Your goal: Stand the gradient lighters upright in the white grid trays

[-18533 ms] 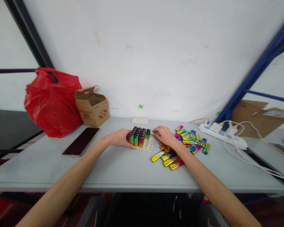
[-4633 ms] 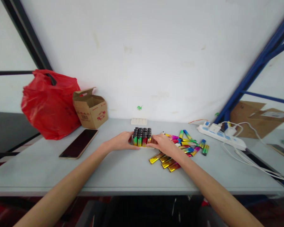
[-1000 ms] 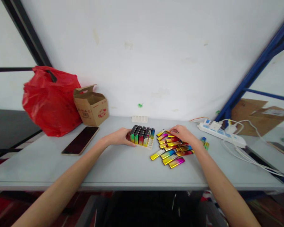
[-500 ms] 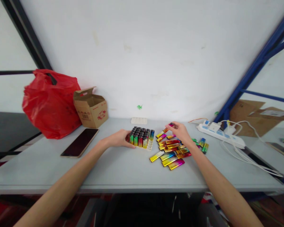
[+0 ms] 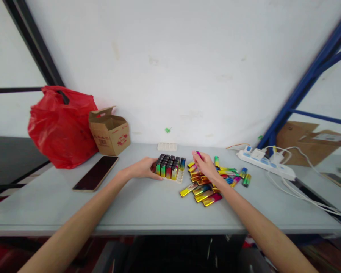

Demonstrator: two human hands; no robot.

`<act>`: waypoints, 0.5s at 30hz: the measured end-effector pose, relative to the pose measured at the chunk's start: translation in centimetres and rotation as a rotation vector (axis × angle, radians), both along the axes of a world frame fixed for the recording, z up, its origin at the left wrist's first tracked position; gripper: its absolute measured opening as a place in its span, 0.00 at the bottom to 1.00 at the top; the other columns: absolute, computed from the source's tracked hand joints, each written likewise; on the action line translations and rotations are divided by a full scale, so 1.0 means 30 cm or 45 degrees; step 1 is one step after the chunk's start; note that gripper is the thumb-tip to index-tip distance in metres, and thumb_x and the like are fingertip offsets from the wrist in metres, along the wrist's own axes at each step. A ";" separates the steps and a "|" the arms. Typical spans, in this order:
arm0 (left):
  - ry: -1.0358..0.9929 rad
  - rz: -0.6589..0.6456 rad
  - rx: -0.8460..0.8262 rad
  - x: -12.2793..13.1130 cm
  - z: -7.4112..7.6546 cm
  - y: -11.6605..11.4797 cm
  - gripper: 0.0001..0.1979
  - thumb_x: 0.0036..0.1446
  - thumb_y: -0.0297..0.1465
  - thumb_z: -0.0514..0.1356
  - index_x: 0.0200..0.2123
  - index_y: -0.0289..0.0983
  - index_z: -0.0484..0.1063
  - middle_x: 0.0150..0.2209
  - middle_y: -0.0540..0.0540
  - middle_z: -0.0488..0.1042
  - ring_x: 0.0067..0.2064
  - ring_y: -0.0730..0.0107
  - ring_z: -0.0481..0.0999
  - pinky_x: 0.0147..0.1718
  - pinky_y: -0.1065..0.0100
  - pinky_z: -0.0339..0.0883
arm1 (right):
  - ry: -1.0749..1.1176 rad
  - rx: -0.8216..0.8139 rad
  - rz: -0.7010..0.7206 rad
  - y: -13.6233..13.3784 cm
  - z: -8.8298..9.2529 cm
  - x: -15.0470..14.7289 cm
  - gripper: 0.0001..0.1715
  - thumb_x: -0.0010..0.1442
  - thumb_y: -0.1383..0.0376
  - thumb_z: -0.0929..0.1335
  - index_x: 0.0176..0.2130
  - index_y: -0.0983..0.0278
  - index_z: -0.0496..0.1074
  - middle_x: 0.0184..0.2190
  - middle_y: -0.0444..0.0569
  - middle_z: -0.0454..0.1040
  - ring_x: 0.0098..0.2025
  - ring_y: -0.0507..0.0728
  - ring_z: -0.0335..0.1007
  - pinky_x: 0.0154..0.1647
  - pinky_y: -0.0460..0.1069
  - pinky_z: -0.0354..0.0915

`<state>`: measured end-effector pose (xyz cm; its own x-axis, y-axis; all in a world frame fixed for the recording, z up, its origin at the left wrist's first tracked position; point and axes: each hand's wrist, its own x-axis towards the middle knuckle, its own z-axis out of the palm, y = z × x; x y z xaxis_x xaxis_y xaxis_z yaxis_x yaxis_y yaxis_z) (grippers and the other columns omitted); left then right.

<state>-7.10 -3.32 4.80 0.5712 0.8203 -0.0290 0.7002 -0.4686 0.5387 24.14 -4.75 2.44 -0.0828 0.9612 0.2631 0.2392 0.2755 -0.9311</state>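
My left hand (image 5: 143, 168) is wrapped round the left side of a white slotted tray (image 5: 180, 177), thumb in front and the other fingers partly hidden. Packed upright in that tray are several shiny lighters (image 5: 168, 170) with black tops; some slots on its right side show bare. Between the fingertips of my right hand (image 5: 206, 165) is a lighter (image 5: 199, 154) with a magenta end, just right of the tray; the hand hides part of it. Below this hand lies a loose pile of metallic, multicoloured lighters (image 5: 204, 195).
A second white tray (image 5: 167, 146) lies by the wall. On the left are a phone (image 5: 96, 173), an opened cardboard box (image 5: 110, 132) and a red plastic bag (image 5: 62, 127). To the right, a white power strip (image 5: 268, 164) trails cables across the table.
My right hand has moved left and slightly down with its lighter, closer to the tray, and the lighter now points more upright. My left hand stays at the tray.
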 end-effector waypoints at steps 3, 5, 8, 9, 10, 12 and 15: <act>0.047 -0.018 0.005 -0.001 0.000 0.002 0.31 0.46 0.58 0.71 0.39 0.37 0.76 0.32 0.49 0.77 0.34 0.62 0.74 0.31 0.67 0.63 | -0.161 0.135 -0.088 -0.006 -0.015 -0.016 0.36 0.64 0.33 0.65 0.25 0.58 0.60 0.18 0.41 0.61 0.23 0.54 0.61 0.21 0.47 0.56; 0.038 -0.031 0.004 -0.001 -0.001 0.003 0.31 0.46 0.57 0.71 0.40 0.37 0.76 0.32 0.49 0.78 0.34 0.62 0.75 0.32 0.68 0.64 | -0.256 0.192 -0.119 -0.011 -0.017 -0.023 0.34 0.65 0.36 0.64 0.23 0.58 0.59 0.18 0.42 0.60 0.24 0.54 0.59 0.23 0.48 0.55; 0.029 -0.037 -0.018 -0.001 -0.002 0.004 0.30 0.47 0.56 0.71 0.42 0.37 0.76 0.34 0.49 0.79 0.35 0.61 0.76 0.32 0.67 0.64 | -0.354 0.263 -0.135 -0.019 -0.010 -0.031 0.30 0.65 0.43 0.63 0.22 0.58 0.57 0.18 0.41 0.59 0.24 0.53 0.56 0.26 0.49 0.52; 0.031 -0.034 -0.025 -0.001 -0.002 0.003 0.30 0.47 0.56 0.71 0.42 0.37 0.76 0.34 0.48 0.79 0.35 0.61 0.76 0.32 0.67 0.64 | -0.370 0.283 -0.135 -0.022 -0.007 -0.033 0.29 0.65 0.44 0.63 0.22 0.58 0.56 0.18 0.41 0.58 0.25 0.53 0.56 0.26 0.49 0.52; 0.037 -0.031 -0.027 0.000 -0.002 0.003 0.30 0.47 0.55 0.71 0.42 0.37 0.76 0.34 0.48 0.79 0.35 0.60 0.76 0.32 0.67 0.64 | -0.380 0.300 -0.135 -0.024 -0.003 -0.035 0.28 0.65 0.45 0.62 0.22 0.58 0.55 0.18 0.41 0.58 0.25 0.53 0.56 0.27 0.49 0.51; 0.052 -0.024 -0.017 0.001 0.000 0.001 0.30 0.47 0.55 0.71 0.41 0.37 0.76 0.34 0.48 0.79 0.35 0.60 0.76 0.32 0.66 0.64 | -0.389 0.330 -0.143 -0.029 0.003 -0.039 0.28 0.66 0.45 0.62 0.22 0.58 0.55 0.19 0.41 0.58 0.25 0.54 0.55 0.28 0.49 0.51; 0.074 -0.013 0.006 0.002 0.003 -0.002 0.30 0.47 0.56 0.71 0.40 0.37 0.76 0.34 0.48 0.79 0.35 0.60 0.76 0.32 0.66 0.64 | -0.387 0.357 -0.151 -0.032 0.005 -0.043 0.30 0.67 0.42 0.61 0.23 0.58 0.55 0.19 0.41 0.59 0.26 0.54 0.55 0.29 0.49 0.51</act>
